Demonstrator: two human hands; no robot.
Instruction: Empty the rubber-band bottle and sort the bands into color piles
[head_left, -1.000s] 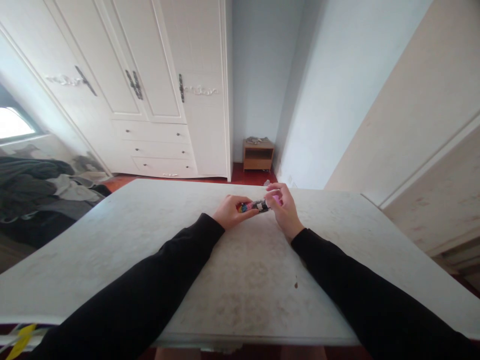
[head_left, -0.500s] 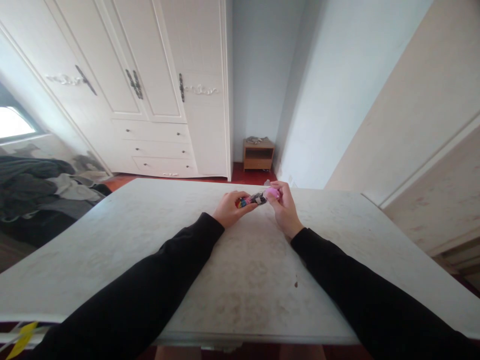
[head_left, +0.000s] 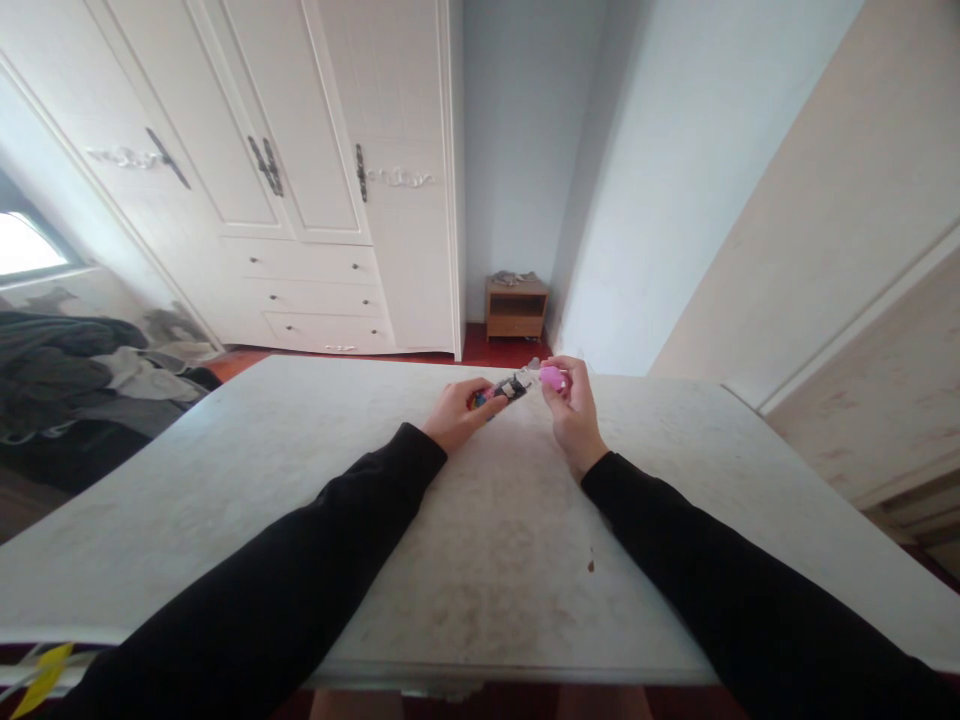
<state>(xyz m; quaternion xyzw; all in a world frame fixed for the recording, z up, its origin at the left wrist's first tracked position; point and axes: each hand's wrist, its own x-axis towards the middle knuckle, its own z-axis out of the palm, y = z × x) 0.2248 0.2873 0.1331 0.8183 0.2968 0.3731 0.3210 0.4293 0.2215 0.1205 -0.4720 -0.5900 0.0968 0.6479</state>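
Above the far half of the white table, my left hand is closed around the lower end of a slim clear container with black and multicoloured contents. Its transparent tip points up and to the right. Between the thumb and fingers of my right hand is a small bright pink piece, like a cap. The pink piece sits right beside the clear tip; whether they touch, I cannot tell. My left fingers cover part of the coloured end.
Both forearms rest over the pale, stained table. A small brown speck lies near my right sleeve. Beyond are a white wardrobe, a wooden bedside cabinet and, at left, piled dark clothes. Something yellow shows at the lower left.
The pink piece in my right hand has shifted slightly right, and more of the container's clear tip shows. The container is tilted more steeply in my left hand.
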